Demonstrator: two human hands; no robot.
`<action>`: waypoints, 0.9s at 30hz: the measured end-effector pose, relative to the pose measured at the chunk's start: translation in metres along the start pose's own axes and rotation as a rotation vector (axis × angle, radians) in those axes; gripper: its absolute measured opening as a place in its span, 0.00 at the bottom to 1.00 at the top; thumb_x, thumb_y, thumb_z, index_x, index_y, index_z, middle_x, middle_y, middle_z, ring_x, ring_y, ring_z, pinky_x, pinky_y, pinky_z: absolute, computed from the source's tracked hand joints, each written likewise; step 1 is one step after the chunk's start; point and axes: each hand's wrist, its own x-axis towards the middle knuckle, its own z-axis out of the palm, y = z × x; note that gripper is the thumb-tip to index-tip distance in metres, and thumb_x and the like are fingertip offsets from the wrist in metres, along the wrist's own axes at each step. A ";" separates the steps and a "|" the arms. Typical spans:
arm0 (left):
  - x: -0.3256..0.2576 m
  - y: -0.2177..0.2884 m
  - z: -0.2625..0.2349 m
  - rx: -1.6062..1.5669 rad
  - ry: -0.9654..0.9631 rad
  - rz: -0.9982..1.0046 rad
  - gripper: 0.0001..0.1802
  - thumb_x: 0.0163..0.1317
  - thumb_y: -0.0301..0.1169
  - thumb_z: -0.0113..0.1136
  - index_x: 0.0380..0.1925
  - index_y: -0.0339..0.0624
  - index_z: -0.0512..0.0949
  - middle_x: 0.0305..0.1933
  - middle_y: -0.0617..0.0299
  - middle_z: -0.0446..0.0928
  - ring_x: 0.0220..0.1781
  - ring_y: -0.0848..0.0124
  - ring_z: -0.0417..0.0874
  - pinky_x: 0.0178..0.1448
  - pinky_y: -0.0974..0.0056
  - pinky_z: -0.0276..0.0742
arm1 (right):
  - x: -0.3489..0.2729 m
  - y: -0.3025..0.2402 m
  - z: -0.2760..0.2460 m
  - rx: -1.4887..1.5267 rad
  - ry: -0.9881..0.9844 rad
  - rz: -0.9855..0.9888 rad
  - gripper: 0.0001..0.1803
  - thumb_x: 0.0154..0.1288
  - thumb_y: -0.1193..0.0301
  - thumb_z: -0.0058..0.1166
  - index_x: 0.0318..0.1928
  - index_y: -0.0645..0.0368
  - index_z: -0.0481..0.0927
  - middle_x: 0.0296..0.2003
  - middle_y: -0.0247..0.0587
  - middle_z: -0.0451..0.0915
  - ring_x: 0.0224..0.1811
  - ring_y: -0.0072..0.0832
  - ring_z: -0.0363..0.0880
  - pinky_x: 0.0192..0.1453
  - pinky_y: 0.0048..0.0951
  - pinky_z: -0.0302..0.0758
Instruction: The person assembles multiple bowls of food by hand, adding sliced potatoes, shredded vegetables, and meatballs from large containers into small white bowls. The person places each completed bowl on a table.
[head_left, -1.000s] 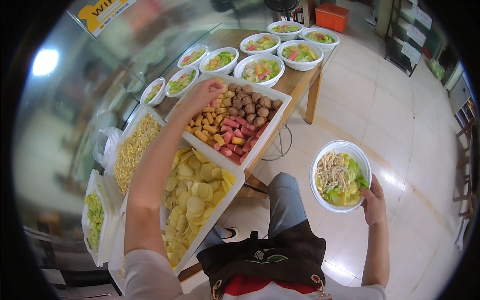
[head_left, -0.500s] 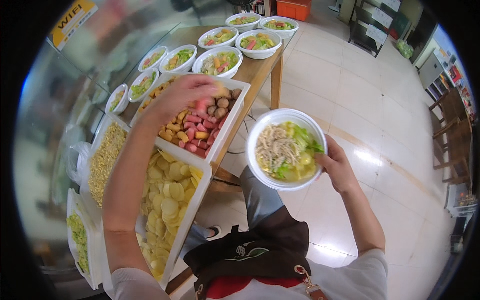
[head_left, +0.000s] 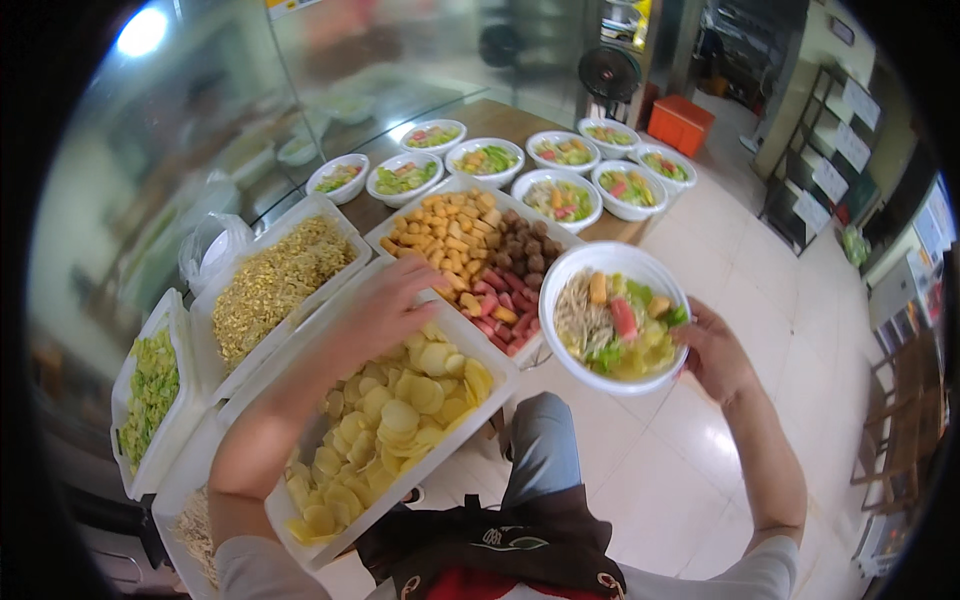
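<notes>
My right hand [head_left: 712, 352] grips the rim of a white bowl [head_left: 672, 282] above the floor, to the right of the trays. In the bowl lie pale shreds [head_left: 574, 318], green leaves, a pink sausage piece [head_left: 624, 319] and golden-brown pieces. My left hand [head_left: 398, 296] hovers, slightly blurred, where two trays meet, its fingers apart and nothing visible in them. Beyond it, one divided white tray holds golden-brown pieces [head_left: 447, 232], brown meatballs [head_left: 527, 243] and pink sausage pieces [head_left: 500, 300]. Under my left forearm is a tray of thin potato slices [head_left: 385, 424].
Several filled white bowls [head_left: 486, 158] stand at the table's far end. To the left are a tray of yellowish bits [head_left: 282, 285], a tray of chopped greens [head_left: 150, 405] and a clear plastic bag [head_left: 217, 245]. An orange box [head_left: 681, 124] and a fan [head_left: 609, 73] stand farther back.
Sausage and golden-brown pieces now lie on the pale shreds in my bowl. My left hand has come back from over the meatballs and sausage toward the potato slices. The view has turned left.
</notes>
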 end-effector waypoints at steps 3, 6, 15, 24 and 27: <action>-0.077 -0.044 -0.031 0.195 0.038 -0.254 0.14 0.57 0.30 0.59 0.45 0.43 0.75 0.46 0.55 0.72 0.51 0.55 0.74 0.56 0.56 0.70 | 0.063 -0.039 0.016 -0.075 -0.059 -0.046 0.23 0.61 0.79 0.45 0.58 0.70 0.65 0.39 0.47 0.79 0.34 0.28 0.83 0.33 0.23 0.83; -0.153 -0.066 -0.014 0.210 -0.006 -0.292 0.17 0.57 0.33 0.60 0.48 0.44 0.74 0.55 0.52 0.70 0.55 0.52 0.71 0.60 0.54 0.68 | 0.161 -0.060 0.041 0.011 -0.087 -0.060 0.20 0.65 0.79 0.43 0.57 0.69 0.65 0.42 0.48 0.78 0.39 0.30 0.83 0.37 0.23 0.84; -0.160 -0.055 0.009 0.286 -0.221 -0.432 0.35 0.53 0.46 0.64 0.61 0.51 0.66 0.66 0.51 0.58 0.61 0.49 0.63 0.65 0.51 0.63 | 0.502 -0.068 0.131 0.250 0.347 -0.222 0.11 0.61 0.83 0.47 0.46 0.71 0.72 0.42 0.53 0.76 0.34 0.42 0.82 0.27 0.35 0.85; -0.155 -0.056 -0.002 0.223 -0.222 -0.456 0.34 0.53 0.49 0.63 0.60 0.51 0.68 0.64 0.52 0.62 0.60 0.53 0.65 0.64 0.53 0.64 | 0.619 -0.027 0.134 0.306 0.350 -0.153 0.17 0.65 0.83 0.41 0.55 0.67 0.68 0.49 0.57 0.74 0.35 0.49 0.82 0.29 0.41 0.86; -0.153 -0.058 -0.004 0.211 -0.219 -0.440 0.34 0.53 0.49 0.63 0.59 0.50 0.68 0.64 0.52 0.62 0.60 0.53 0.65 0.65 0.54 0.64 | 0.613 -0.029 0.129 0.272 0.222 0.062 0.19 0.67 0.81 0.37 0.58 0.68 0.61 0.48 0.59 0.74 0.32 0.48 0.81 0.29 0.42 0.87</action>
